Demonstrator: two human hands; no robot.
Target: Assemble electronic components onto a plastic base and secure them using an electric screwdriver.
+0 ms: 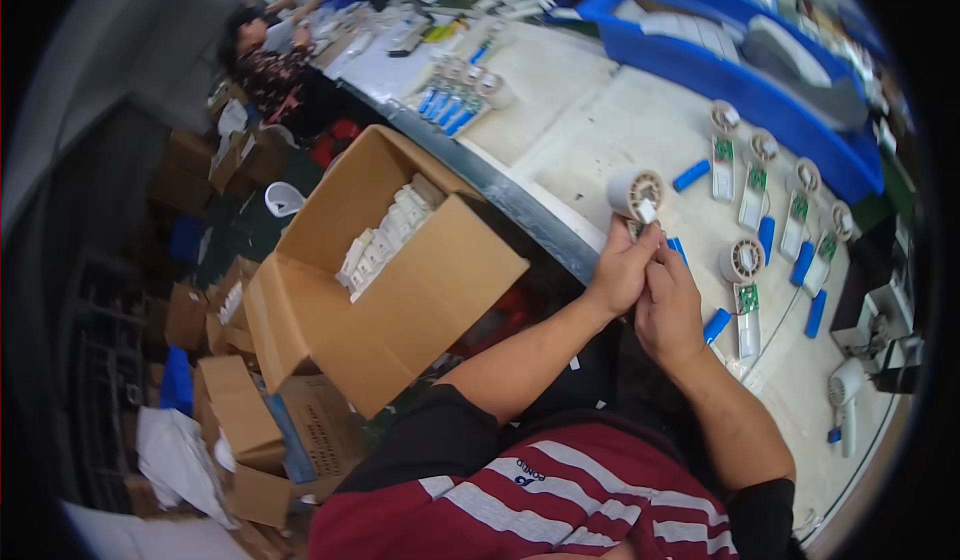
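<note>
Head view: left hand (620,275) and right hand (670,305) close together, fingers clamped on handheld fan unit (630,195) just below its round head, over bench (580,115), on near side of blue bin (690,75). Opened fan units (748,325) and blue cylindrical cells (691,175) also on bin's near side. Advisable: left steadies, right presses lightly, nearby cells undisturbed.

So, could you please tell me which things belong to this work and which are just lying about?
Likely belonging: round white part held by left hand and right hand; similar parts, circuit boards, blue cylinders on the table.

Likely lying about: white sheeting, lower-left box.
</note>
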